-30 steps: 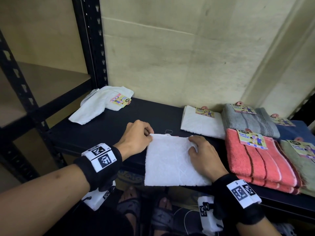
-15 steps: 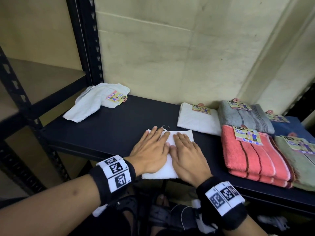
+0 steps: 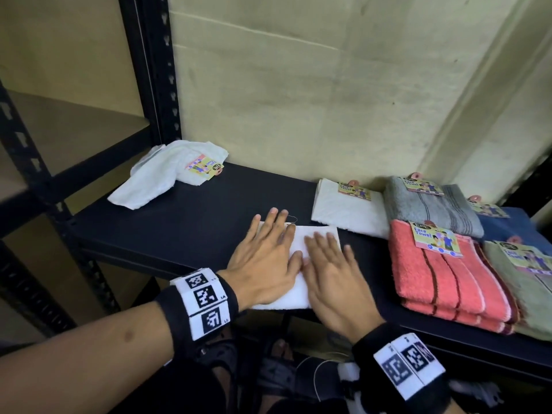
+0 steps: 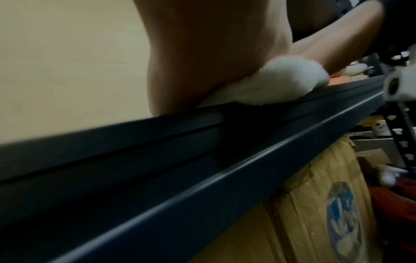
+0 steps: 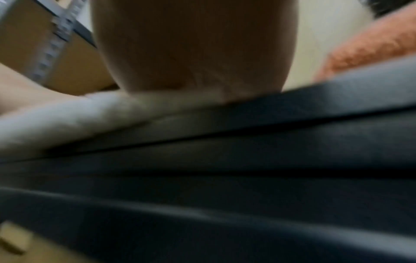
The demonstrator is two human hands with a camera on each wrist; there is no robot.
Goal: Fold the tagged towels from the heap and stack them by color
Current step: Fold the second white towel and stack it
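Hands: left hand [image 3: 263,264] and right hand [image 3: 334,276], earlier pinching corners, now flat-fingered atop white towel [image 3: 301,243]; folded stacks at 3 o'clock.

A black shelf [image 3: 185,216] ran along a pale yellow wall [image 3: 298,100]. A black slotted post [image 3: 155,70] stood at the shelf's far left corner, and another slotted post [image 3: 33,234] rose at its near left. A tan board [image 3: 65,121] lay on the rack to the left. Below the shelf's front rail [image 4: 202,186], a cardboard box [image 4: 303,222] with a blue print sat; a small white figure [image 4: 221,127] stood further right. Sandalled feet [image 3: 277,363] showed underneath.
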